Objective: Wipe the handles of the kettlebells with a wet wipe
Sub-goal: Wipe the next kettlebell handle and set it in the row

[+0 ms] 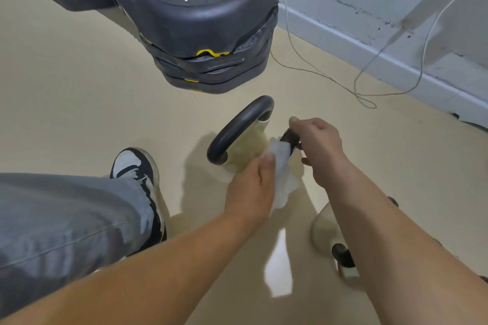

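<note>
The left hand (249, 187) is just below the middle of the frame. Its fingers curl round a white wipe (284, 177), and the top of the wipe touches a black handle (290, 140). The right hand (319, 145) is just to the right and grips the top of that same handle. What the handle is joined to is hidden by the hands.

Just left of them, in the middle of the frame, stands a kettlebell (245, 150) with a pale body and a black loop on top. A second kettlebell (323, 229) sits at the lower right, partly behind the right arm.

At the left are a black and white shoe (137, 166) and a grey trouser leg (66, 214). At the top is a stack of black steps (184, 8). A white cable (317, 71) runs over the tan floor (79, 100) at the upper right.
</note>
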Demonstrator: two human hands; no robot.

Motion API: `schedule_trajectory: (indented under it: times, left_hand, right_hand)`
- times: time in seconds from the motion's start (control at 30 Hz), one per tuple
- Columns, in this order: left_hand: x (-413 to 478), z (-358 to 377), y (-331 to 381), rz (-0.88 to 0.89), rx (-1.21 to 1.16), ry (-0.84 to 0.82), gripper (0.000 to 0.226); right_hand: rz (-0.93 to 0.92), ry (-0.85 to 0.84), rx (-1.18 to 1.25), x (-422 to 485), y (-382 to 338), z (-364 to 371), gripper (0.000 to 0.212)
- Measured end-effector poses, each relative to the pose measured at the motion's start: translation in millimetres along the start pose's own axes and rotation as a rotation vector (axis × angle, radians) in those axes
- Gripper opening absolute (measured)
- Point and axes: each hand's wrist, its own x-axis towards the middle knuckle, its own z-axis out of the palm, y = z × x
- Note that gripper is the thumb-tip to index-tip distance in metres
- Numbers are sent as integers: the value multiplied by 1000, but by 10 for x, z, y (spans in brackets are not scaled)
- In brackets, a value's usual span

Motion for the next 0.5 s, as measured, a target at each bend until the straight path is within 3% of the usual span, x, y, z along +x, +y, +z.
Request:
schedule_trajectory:
  times: [0.03,0.1,0.17,0.27,0.37,0.43,0.5]
  left_hand:
    - [-95,46,-75,112,101,36,39]
    - [-222,110,-256,243,215,13,48]
    - [-237,92,-386,274,240,-7,59]
    - [-169,37,-367,247,271,27,59]
    - [-45,-32,-113,142,214,-48,45]
    - [127,-122,26,4,31,-219,26]
    - [242,-272,128,-165,-149,-422,25]
  right_hand:
    - [14,5,11,17,-14,-15,22]
    - [39,16,15,43,-18,-44,18]
    - [31,10,8,33,11,-51,18]
    - [-37,-14,5,-11,68,-21,15]
    - [-83,11,-9,-15,84,3,17]
    - [-82,7,-13,-19,73,10,19]
    - [-75,-20,-27,-35,71,4,23]
